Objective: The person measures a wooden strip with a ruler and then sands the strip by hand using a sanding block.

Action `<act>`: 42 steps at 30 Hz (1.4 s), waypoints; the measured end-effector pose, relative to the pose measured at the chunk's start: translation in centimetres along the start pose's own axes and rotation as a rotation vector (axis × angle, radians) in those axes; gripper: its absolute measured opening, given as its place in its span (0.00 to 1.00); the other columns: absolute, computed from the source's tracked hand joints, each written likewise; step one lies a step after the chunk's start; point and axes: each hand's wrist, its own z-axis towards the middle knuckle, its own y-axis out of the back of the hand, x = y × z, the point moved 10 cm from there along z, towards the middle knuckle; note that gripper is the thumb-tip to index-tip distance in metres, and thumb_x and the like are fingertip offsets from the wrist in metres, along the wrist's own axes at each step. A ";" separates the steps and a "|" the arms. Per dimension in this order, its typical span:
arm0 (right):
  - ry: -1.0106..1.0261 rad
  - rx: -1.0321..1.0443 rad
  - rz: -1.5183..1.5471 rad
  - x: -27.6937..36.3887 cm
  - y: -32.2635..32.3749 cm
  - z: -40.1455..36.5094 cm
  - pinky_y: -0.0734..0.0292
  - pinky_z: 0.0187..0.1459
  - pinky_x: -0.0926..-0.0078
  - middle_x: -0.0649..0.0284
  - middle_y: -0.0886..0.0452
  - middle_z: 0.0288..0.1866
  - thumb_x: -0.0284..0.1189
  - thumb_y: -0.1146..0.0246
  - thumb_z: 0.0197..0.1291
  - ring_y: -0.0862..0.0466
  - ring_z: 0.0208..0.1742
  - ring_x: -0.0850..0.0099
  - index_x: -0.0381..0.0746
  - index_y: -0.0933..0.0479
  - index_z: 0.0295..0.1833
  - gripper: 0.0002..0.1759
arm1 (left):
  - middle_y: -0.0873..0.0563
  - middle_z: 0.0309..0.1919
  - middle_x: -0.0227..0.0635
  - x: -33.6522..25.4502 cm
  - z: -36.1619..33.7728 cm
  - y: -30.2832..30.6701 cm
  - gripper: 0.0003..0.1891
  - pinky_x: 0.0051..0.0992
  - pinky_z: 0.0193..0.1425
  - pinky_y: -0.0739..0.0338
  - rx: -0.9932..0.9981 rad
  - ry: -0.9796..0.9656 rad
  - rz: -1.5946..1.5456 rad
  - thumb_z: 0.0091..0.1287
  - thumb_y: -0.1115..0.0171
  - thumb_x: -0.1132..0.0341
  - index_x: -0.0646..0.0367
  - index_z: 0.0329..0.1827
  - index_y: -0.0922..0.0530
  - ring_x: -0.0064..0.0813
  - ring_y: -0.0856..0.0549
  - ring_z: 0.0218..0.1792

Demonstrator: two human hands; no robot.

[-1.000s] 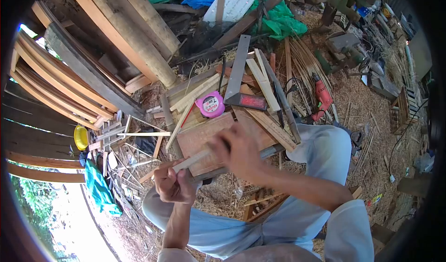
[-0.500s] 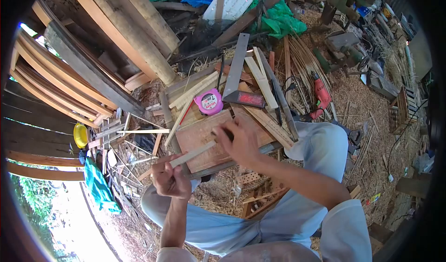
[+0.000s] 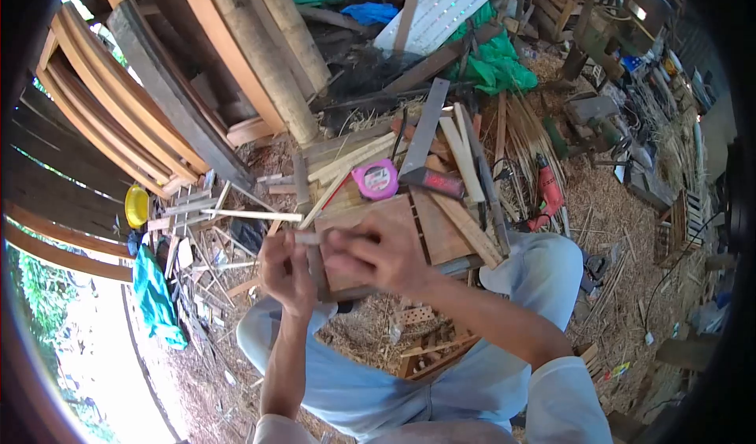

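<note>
Hands close together over my knees: left hand (image 3: 287, 275) clamped on the thin wood strip (image 3: 305, 238), right hand (image 3: 382, 259) pinching its other end (blurry, but grip looks closed). Strip is held just above the wooden board (image 3: 445, 231), probably two-handed to keep it steady. Tape measure (image 3: 376, 179) lies just beyond, handy.

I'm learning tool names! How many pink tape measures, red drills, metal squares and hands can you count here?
Pink tape measure: 1
Red drill: 1
Metal square: 1
Hands: 2, the left hand gripping a thin wood strip and the right hand touching it
Total: 5
</note>
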 end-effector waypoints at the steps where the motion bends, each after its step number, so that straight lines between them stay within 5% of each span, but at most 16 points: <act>1: -0.061 0.000 -0.094 -2.9 0.1 -2.4 0.24 0.29 0.72 0.61 0.21 0.32 0.30 0.26 0.52 0.20 0.29 0.68 0.36 0.16 0.44 0.15 | 0.26 0.36 0.35 1.8 0.1 0.4 0.03 0.29 0.47 0.15 -0.006 0.129 -0.066 0.70 0.46 0.82 0.67 0.42 0.27 0.26 0.19 0.38; 4: -0.109 0.075 -0.276 -3.6 1.0 -2.1 0.25 0.27 0.70 0.62 0.23 0.32 0.32 0.27 0.54 0.19 0.27 0.67 0.39 0.16 0.42 0.12 | 0.20 0.37 0.40 5.1 0.1 0.9 0.09 0.21 0.40 0.21 -0.071 0.246 -0.188 0.62 0.37 0.85 0.68 0.43 0.25 0.25 0.18 0.39; 7: -0.140 0.122 -0.423 -3.7 1.5 -0.9 0.26 0.28 0.66 0.60 0.24 0.31 0.32 0.26 0.53 0.20 0.27 0.66 0.38 0.16 0.41 0.13 | 0.21 0.44 0.42 4.0 0.8 -2.2 0.25 0.23 0.43 0.17 -0.064 0.357 -0.252 0.62 0.38 0.86 0.67 0.61 0.34 0.29 0.15 0.43; 9: -0.348 0.073 -0.533 -5.8 3.0 -0.9 0.25 0.30 0.63 0.60 0.25 0.32 0.33 0.28 0.56 0.19 0.29 0.61 0.37 0.17 0.39 0.11 | 0.20 0.46 0.43 3.7 0.7 -4.2 0.25 0.23 0.44 0.17 -0.081 0.445 -0.354 0.62 0.38 0.85 0.67 0.61 0.35 0.29 0.15 0.44; 13: -0.354 0.082 -0.699 -6.9 4.3 -1.2 0.25 0.33 0.61 0.57 0.27 0.36 0.33 0.33 0.60 0.20 0.33 0.58 0.38 0.20 0.38 0.09 | 0.19 0.50 0.46 5.9 0.2 -7.3 0.24 0.30 0.51 0.17 -0.002 0.650 -0.511 0.67 0.41 0.81 0.66 0.65 0.37 0.35 0.15 0.48; 20: -0.146 0.200 -0.686 -3.2 3.5 -0.4 0.24 0.36 0.63 0.57 0.20 0.42 0.35 0.36 0.65 0.19 0.36 0.63 0.36 0.19 0.45 0.13 | 0.16 0.46 0.45 4.7 2.6 -5.8 0.16 0.33 0.48 0.13 0.095 0.884 -0.782 0.74 0.46 0.67 0.64 0.61 0.31 0.38 0.12 0.42; 22: -0.911 0.269 0.273 -4.9 2.1 -3.1 0.23 0.33 0.74 0.60 0.15 0.41 0.32 0.40 0.69 0.19 0.31 0.74 0.32 0.20 0.53 0.15 | 0.16 0.45 0.45 3.5 2.3 -5.3 0.17 0.33 0.47 0.13 0.081 0.902 -0.768 0.74 0.47 0.66 0.64 0.63 0.32 0.36 0.12 0.41; 26: -0.993 0.606 0.275 -0.7 0.3 -3.3 0.23 0.31 0.80 0.59 0.13 0.38 0.31 0.42 0.71 0.19 0.30 0.81 0.27 0.23 0.57 0.18 | 0.16 0.48 0.44 2.5 2.2 -5.7 0.19 0.32 0.46 0.14 0.102 0.928 -0.890 0.75 0.47 0.66 0.65 0.65 0.33 0.34 0.12 0.43; 33: -1.154 0.479 0.390 0.3 1.0 -3.0 0.24 0.27 0.82 0.54 0.14 0.31 0.29 0.44 0.71 0.19 0.23 0.79 0.26 0.24 0.56 0.17 | 0.18 0.53 0.45 0.3 1.7 -8.2 0.35 0.30 0.50 0.14 0.346 0.907 -1.074 0.63 0.35 0.79 0.64 0.72 0.40 0.35 0.14 0.50; 42: -1.177 0.462 0.441 0.3 0.5 -3.1 0.25 0.26 0.82 0.51 0.15 0.32 0.34 0.44 0.72 0.20 0.22 0.76 0.26 0.25 0.56 0.20 | 0.16 0.49 0.46 -0.2 1.8 -7.3 0.27 0.29 0.50 0.13 0.336 0.910 -1.063 0.69 0.40 0.74 0.64 0.70 0.37 0.33 0.13 0.47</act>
